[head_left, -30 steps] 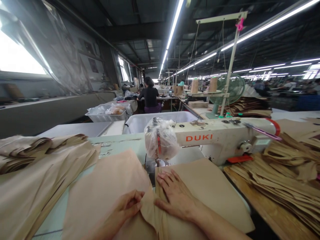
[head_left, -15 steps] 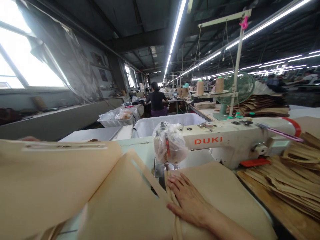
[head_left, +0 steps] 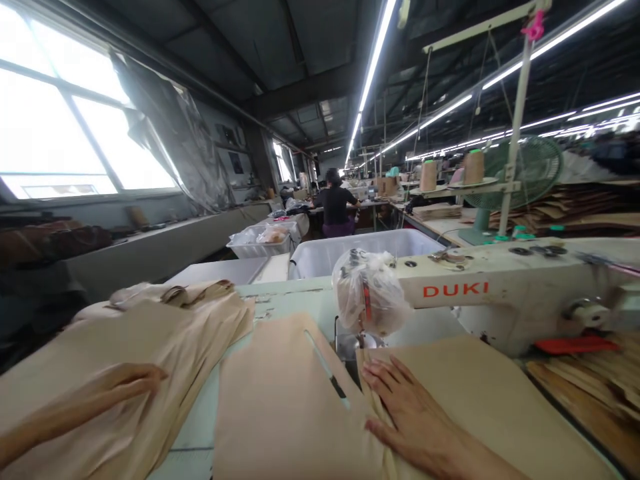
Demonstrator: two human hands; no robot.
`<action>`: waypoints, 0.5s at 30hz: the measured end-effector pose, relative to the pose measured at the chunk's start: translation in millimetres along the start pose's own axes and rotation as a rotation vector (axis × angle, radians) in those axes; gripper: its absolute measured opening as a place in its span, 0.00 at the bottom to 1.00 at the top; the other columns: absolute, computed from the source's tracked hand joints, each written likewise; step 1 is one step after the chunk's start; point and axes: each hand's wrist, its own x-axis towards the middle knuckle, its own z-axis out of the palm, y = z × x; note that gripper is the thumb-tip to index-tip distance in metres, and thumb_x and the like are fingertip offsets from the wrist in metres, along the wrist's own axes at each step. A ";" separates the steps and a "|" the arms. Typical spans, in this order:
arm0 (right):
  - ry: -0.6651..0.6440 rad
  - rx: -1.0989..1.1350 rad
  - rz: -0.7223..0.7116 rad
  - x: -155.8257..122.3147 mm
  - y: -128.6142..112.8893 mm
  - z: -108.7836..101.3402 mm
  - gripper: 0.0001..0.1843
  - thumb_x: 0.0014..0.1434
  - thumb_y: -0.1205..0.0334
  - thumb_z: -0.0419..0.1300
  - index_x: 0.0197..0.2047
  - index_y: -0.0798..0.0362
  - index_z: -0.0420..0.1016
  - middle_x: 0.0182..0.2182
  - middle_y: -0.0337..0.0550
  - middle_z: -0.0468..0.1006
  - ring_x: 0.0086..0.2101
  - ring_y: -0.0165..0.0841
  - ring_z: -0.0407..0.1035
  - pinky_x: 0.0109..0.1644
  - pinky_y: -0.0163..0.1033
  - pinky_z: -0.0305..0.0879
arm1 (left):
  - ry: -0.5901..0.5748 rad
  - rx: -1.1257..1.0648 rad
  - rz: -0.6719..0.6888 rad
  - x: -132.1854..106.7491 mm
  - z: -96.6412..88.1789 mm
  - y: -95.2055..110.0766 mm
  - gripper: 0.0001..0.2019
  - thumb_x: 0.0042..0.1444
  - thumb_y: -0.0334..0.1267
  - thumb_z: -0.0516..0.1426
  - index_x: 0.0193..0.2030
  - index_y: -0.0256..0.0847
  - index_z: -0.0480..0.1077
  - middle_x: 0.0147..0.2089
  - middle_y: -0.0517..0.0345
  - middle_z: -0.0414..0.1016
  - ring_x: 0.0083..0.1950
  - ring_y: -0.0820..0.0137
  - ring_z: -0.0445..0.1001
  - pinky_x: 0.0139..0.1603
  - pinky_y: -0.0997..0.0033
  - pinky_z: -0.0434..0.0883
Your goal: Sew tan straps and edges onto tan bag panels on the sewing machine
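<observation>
My right hand (head_left: 407, 410) lies flat, fingers spread, on a tan fabric piece (head_left: 480, 407) just in front of the needle area of the white DUKI sewing machine (head_left: 505, 290). A plastic bag (head_left: 369, 293) covers the machine's head. My left hand (head_left: 113, 387) rests with fingers stretched out on a stack of tan fabric pieces (head_left: 150, 347) at the left of the table. Another tan piece with a slot cut in it (head_left: 285, 400) lies between my hands.
Stacks of tan pieces (head_left: 595, 393) lie at the right of the machine. A white bin (head_left: 350, 253) stands behind the table, a green fan (head_left: 525, 173) and thread cones (head_left: 473, 167) beyond. A person in black (head_left: 336, 210) sits farther down the row.
My left hand let go of the seam beside my right hand, swung a tan piece to the left and now rests on the left stack. The view has turned left.
</observation>
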 end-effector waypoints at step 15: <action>-0.048 -0.030 -0.048 6.3 5.0 -15.5 0.26 0.72 0.56 0.47 0.70 0.52 0.60 0.66 0.43 0.61 0.66 0.38 0.53 0.73 0.48 0.41 | -0.463 -0.200 0.310 -24.5 227.3 103.8 0.30 0.67 0.54 0.48 0.73 0.52 0.47 0.74 0.63 0.46 0.75 0.55 0.46 0.74 0.50 0.34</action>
